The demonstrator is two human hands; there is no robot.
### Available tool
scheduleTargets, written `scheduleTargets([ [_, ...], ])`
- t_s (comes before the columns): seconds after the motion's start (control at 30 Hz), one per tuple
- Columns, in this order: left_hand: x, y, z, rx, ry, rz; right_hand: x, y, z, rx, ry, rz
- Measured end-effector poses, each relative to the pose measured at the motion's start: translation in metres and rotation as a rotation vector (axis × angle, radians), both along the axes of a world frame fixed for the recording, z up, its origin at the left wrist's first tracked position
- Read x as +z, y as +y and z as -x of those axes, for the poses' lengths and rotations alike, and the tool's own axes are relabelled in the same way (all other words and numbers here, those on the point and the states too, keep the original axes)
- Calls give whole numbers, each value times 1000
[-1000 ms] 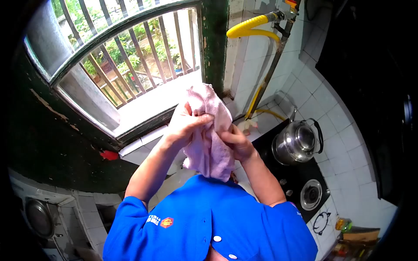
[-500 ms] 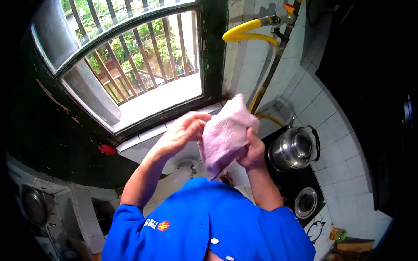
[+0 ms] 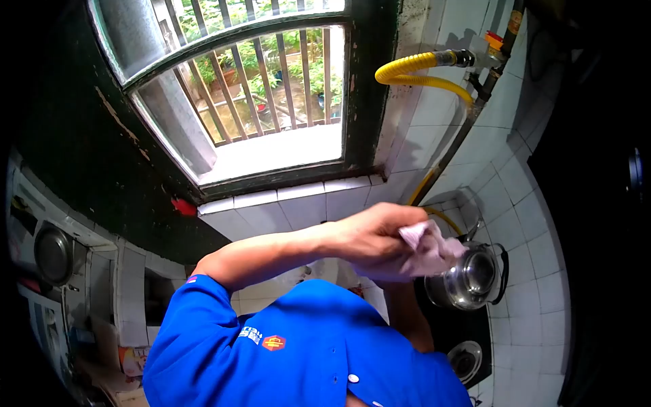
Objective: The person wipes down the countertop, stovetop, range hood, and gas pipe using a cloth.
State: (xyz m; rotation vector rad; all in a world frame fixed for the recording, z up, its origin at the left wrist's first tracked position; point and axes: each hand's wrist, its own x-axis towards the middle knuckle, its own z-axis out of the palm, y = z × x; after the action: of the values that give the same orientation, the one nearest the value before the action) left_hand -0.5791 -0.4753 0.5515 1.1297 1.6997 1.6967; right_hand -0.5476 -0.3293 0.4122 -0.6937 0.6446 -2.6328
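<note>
A pink, ribbed cloth (image 3: 434,256) is bunched up in front of my chest. My left hand (image 3: 380,234) reaches across to the right, its fingers closed over the cloth, some of which sticks out past the knuckles. Below it, my right hand is hidden by the cloth and the left hand; only the right forearm (image 3: 412,317) shows, in shadow, so its fingers cannot be seen. Just beyond the cloth, a shiny metal kettle (image 3: 468,279) with a black handle stands on the dark stove. The cloth overlaps the kettle in view, but whether they touch is unclear.
A stove burner (image 3: 465,361) lies nearer than the kettle. A yellow gas hose (image 3: 424,71) runs to a pipe on the tiled wall. Ahead is a barred window (image 3: 258,102) above a tiled ledge (image 3: 298,203). A round metal lid or pan (image 3: 54,254) is at the far left.
The cloth went from spread out between both hands to bunched up. My left hand moved right and closed on it, and now covers my right hand. The view shifted slightly.
</note>
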Motion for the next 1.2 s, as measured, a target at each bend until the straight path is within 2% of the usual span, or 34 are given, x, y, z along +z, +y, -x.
scheduleTargets([
  [0.07, 9, 12, -3, -5, 263, 77, 5, 8, 3, -91, -7, -122],
  [0.1, 10, 14, -3, 30, 492, 192, 8, 13, 5, -153, -5, -199],
  [0.17, -4, 21, 7, 97, 882, 144, 13, 26, 8, -327, 29, -358],
  [0.2, -3, 29, 2, 291, 1081, 166, 16, 33, 11, -442, 50, -446],
  [0.3, -9, 45, 13, 354, 1118, 208, 16, 51, 20, -867, 164, -862],
  [0.37, -9, 53, 22, 291, 1109, 229, 11, 61, 29, -1124, 268, -1307],
  [0.4, -8, 56, 25, 299, 1131, 206, 8, 63, 35, -1187, 343, -1655],
  [0.43, -7, 60, 28, 307, 1153, 183, 6, 60, 41, -1220, 416, -2076],
  [0.47, -6, 66, 33, 312, 1194, 132, 3, 52, 46, -1277, 276, -2639],
  [0.5, -5, 70, 38, 320, 1197, 132, 5, 53, 56, -1665, 413, -2819],
  [0.53, -5, 74, 43, 313, 1212, 118, 7, 53, 66, -2128, 433, -2915],
  [0.57, -5, 78, 50, 307, 1224, 104, 10, 62, 71, -2137, 469, -2706],
  [0.67, 0, 88, 65, 331, 1194, 46, 26, 79, 84, -1844, 540, -2038],
  [0.77, 12, 96, 73, 334, 1193, 88, 47, 88, 99, -1755, 539, -1689],
  [0.83, 19, 105, 74, 425, 1115, -107, 64, 95, 110, -1745, 547, -1552],
  [0.97, 34, 124, 82, 449, 1218, -139, 104, 104, 140, -1762, 623, -1361],
  [1.0, 49, 123, 81, 413, 1243, -55, 116, 106, 147, -1781, 655, -1327],
  [1.03, 55, 126, 85, 375, 1272, -90, 129, 108, 156, -1804, 686, -1298],
  [1.1, 73, 138, 96, 480, 1409, -14, 158, 113, 174, -1851, 779, -1241],
  [1.13, 88, 140, 103, 433, 1432, 36, 174, 119, 183, -1874, 820, -1218],
  [1.2, 111, 149, 115, 528, 1478, -4, 205, 127, 200, -1913, 907, -1198],
])
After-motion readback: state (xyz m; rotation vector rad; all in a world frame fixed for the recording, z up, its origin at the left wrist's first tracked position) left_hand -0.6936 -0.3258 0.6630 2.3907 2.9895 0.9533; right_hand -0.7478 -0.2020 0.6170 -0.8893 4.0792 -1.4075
